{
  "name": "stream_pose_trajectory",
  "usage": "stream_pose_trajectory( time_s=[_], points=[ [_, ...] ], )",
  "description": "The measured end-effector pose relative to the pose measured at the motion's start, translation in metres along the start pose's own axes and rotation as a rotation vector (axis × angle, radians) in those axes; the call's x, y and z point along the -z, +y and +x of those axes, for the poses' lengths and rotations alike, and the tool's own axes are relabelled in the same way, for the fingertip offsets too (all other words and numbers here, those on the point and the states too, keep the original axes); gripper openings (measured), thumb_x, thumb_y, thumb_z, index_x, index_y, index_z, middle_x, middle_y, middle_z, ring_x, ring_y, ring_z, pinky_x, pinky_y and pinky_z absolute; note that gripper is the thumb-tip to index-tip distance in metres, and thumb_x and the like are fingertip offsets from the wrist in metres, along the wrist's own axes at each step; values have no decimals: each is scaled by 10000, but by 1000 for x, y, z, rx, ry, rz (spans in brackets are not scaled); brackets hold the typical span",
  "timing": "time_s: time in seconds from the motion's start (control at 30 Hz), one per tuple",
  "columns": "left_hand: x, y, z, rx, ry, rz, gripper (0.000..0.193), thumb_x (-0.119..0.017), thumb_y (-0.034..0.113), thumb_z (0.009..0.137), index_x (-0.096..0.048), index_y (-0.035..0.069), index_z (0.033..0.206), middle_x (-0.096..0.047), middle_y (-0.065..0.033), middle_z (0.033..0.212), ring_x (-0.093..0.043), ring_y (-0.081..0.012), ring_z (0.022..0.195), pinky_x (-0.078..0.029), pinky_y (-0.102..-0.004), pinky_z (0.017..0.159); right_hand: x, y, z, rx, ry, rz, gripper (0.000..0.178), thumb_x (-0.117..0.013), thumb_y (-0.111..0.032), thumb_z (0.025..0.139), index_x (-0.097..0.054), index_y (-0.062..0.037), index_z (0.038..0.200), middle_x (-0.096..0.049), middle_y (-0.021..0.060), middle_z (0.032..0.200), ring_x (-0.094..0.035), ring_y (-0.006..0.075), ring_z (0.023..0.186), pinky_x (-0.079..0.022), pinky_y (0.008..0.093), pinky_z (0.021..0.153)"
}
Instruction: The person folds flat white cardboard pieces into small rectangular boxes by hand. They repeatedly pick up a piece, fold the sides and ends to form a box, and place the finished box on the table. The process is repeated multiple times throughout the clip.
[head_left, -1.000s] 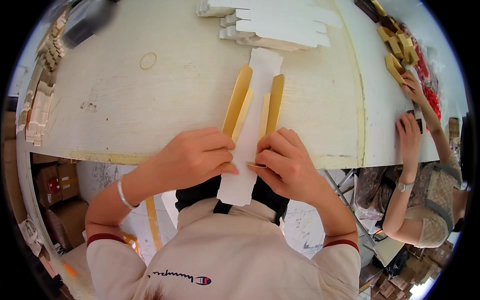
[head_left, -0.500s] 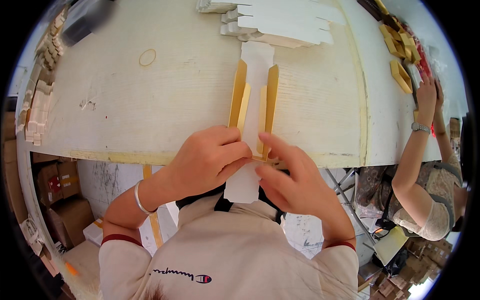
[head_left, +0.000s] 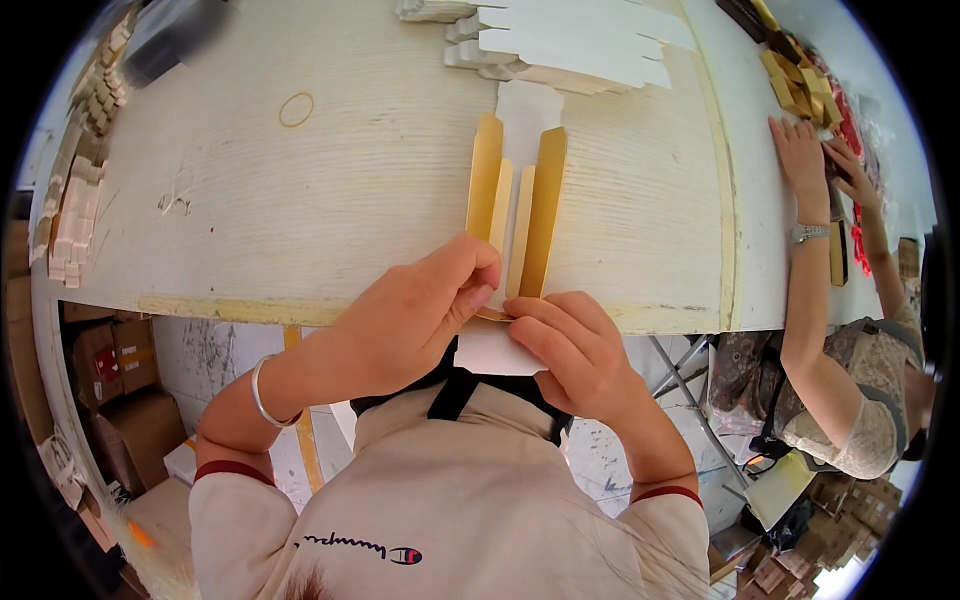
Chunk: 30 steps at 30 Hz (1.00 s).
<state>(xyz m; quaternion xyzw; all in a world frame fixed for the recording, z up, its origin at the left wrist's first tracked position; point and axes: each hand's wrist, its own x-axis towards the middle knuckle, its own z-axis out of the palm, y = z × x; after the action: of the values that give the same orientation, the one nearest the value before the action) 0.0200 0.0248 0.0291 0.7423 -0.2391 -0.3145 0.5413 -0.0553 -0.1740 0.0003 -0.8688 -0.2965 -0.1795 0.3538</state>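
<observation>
A white and gold cardboard box blank (head_left: 549, 205) lies at the table's front edge, its long gold side walls folded upright. Its white far end flap lies flat, and the near end flap sticks out past the edge toward me. My left hand (head_left: 440, 295) pinches the near left corner, thumb against curled fingers. At the near right corner, my right hand (head_left: 572, 345) has its fingers closed over the card's edge, with the thumb mostly hidden. Both hands touch the same blank.
A stack of flat white blanks (head_left: 570, 45) lies beyond the box. A rubber band (head_left: 297, 110) rests to the left, more blanks (head_left: 75, 220) at the far left. On the right, a co-worker's hands (head_left: 800, 160) work near small gold boxes (head_left: 800, 85).
My right hand has moved down from its spread pose and closed on the near corner. The side walls have drawn closer together. The co-worker's hand has shifted left.
</observation>
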Motion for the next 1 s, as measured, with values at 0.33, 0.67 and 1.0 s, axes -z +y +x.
stream_pose_trajectory(
  time_s=[0.33,0.67,1.0],
  points=[
    [0,9,8,-257,5,232,51,-594,7,893,-551,23,916,-567,-97,753,-524,-209,634,-444,-300,591,-4,-2,-2,-74,98,70,301,-661,99,648,-614,53,942,-600,167,1019,-550,248,695,-476,334,600],
    [5,-9,-2,-318,51,176,145,-552,58,951,-540,11,1088,-630,-90,779,-539,-134,587,-435,-245,565,0,-9,12,-340,120,286,157,-660,69,809,-599,45,951,-550,135,931,-537,229,654,-452,314,557],
    [-20,-18,-3,-392,357,182,263,-529,21,935,-475,44,1191,-598,-165,1063,-604,-305,676,-481,-357,586,-9,-12,7,-329,156,93,314,-699,49,808,-612,43,1110,-476,213,1295,-529,167,573,-464,288,523]
  ],
)
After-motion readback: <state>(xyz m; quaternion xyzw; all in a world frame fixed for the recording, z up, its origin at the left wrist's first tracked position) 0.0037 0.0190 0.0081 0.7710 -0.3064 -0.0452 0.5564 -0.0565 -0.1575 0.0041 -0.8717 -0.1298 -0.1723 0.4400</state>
